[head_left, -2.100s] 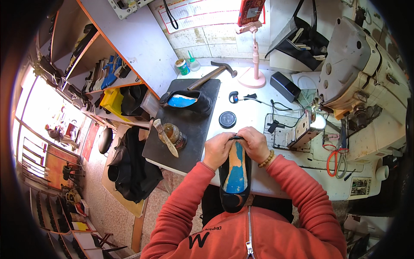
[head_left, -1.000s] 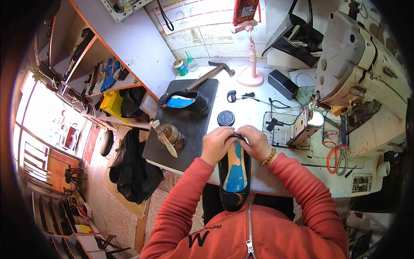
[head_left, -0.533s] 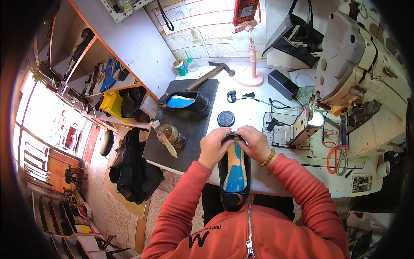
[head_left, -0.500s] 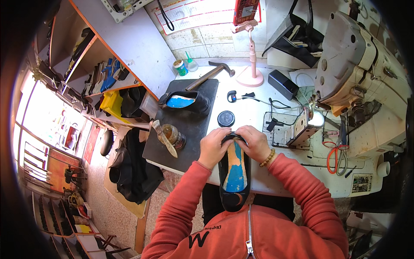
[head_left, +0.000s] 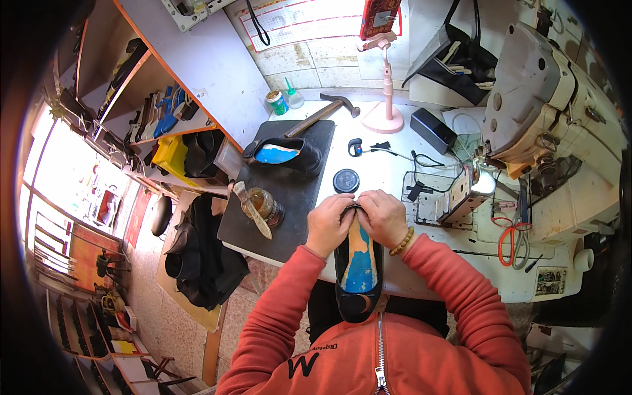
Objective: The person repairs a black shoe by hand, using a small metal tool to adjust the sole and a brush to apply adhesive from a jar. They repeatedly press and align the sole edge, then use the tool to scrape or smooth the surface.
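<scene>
At the left of the frame, black leather pieces (head_left: 204, 253) lie heaped on a board, apart from the worktop (head_left: 408, 271). Next comes a dark mat (head_left: 289, 242), which probably spares the white surface from glue and scuffs. On it stands a jar (head_left: 271, 209) with a pale brush (head_left: 253, 212) leaning across it — likely so the bristles stay off the mat. Behind, a second black shoe (head_left: 304, 159) rests with its opening up, and a hammer (head_left: 316, 118) lies across the mat's far edge.

At the centre, the left hand (head_left: 328, 225) pinches the far rim of the black shoe (head_left: 360, 263) between thumb and bent fingers. The shoe points straight at the body over the worktop's front edge, blue-patched insole upward, its near end close to the jacket, perhaps for steadying. The right hand (head_left: 384, 220) pinches the same rim, fingertips close to the left's; the paired grip seems meant for even force.

At the right, scissors (head_left: 505, 249) lie beside the sewing machine (head_left: 533, 112).
</scene>
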